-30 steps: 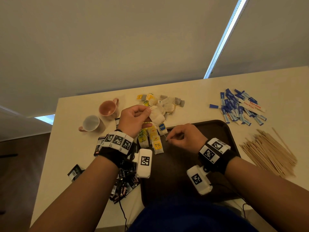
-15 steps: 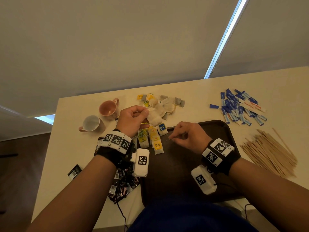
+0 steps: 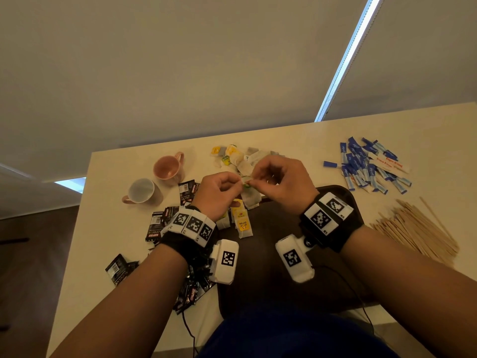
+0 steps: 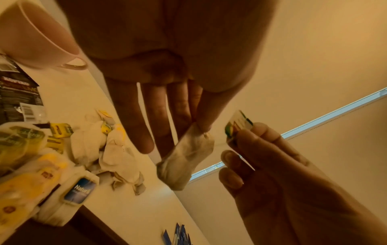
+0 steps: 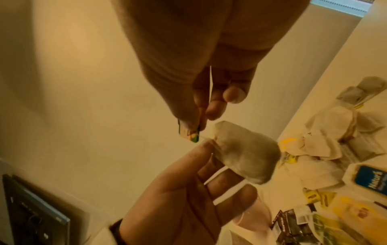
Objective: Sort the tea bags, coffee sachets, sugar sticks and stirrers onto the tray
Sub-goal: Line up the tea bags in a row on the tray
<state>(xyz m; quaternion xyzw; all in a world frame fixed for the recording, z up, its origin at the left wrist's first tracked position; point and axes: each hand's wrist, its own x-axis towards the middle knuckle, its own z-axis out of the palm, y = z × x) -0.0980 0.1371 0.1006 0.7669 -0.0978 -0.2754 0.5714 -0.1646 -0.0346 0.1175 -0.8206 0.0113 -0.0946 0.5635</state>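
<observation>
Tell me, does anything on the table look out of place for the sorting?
Mostly unsorted: only a few tea bags lie at the tray edge; sugar sticks, stirrers and coffee sachets lie on the table.

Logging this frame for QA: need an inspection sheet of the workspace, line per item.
Surface: cream table; dark tray at near edge.
Job's things: tea bags on tray's left corner, loose tea bag pile beyond; coffee sachets left; sugar sticks and stirrers right, off tray.
Clutter: pink mug, white mug.
Grippers: left hand pinches held tea bag; right hand pinches its tag.
Cables: black wrist-camera leads.
Surroundings: plain wall, light strip.
</observation>
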